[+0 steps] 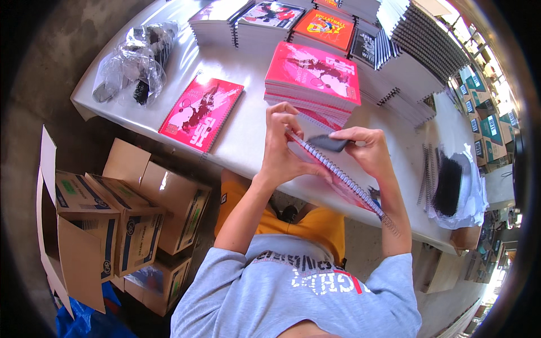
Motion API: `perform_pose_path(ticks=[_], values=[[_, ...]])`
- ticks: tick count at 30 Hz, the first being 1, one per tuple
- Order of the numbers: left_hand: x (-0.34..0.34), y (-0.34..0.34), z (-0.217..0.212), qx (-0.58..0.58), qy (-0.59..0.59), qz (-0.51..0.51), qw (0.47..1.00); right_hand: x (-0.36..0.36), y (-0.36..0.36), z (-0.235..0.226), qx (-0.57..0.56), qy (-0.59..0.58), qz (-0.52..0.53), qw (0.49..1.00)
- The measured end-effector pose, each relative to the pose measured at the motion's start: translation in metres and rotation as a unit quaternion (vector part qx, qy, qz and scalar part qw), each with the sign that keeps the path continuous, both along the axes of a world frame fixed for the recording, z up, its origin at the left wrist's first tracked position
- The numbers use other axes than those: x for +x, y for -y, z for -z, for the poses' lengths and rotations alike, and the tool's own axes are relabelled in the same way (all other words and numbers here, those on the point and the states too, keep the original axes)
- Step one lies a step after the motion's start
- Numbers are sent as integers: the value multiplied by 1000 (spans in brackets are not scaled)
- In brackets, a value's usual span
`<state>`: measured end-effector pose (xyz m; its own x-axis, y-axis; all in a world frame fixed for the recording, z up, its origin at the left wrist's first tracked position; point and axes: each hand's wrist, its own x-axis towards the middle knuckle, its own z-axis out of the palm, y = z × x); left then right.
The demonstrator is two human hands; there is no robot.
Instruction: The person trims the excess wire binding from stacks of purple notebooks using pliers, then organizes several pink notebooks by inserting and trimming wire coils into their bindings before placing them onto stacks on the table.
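My left hand (284,143) grips the top end of a spiral-bound notebook (344,183) that I hold tilted over the front edge of the white table (248,129). Its wire spiral (338,172) runs diagonally down to the right. My right hand (366,149) pinches a small dark flat tool (328,143) against the spiral near its upper end. Just behind my hands lies a stack of red notebooks (315,76). A single red notebook (202,112) lies flat to the left.
More notebook stacks (265,19) and tall spiral-bound piles (417,39) line the table's back. Plastic bags of dark parts (135,62) sit at far left. Loose black spirals (448,183) lie on white plastic at right. Open cardboard boxes (124,214) stand on the floor at left.
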<state>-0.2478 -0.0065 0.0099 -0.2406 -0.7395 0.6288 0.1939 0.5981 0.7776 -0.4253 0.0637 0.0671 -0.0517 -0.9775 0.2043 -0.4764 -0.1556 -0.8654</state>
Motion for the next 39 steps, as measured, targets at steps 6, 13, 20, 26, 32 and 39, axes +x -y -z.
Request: perform_pose_path(ticks=[6, 13, 20, 26, 32, 39], values=[[-4, 1, 18, 67, -23, 49, 996, 10, -2, -9, -85, -5, -83, 993], [-1, -1, 14, 4, -1, 55, 999, 19, -7, -15, -3, -77, -32, 996], [5, -12, 1, 223, -138, 139, 955, -111, -70, 36, 11, -265, 343, 901], [7, -30, -23, 195, -118, -13, 974, -90, -148, 54, 100, -293, 327, 893], [-6, -36, -20, -88, 15, -113, 990, -48, -189, 117, 110, -281, 337, 892], [-9, -43, -23, -80, -2, -160, 984, -13, -172, 101, 42, -479, 247, 841]])
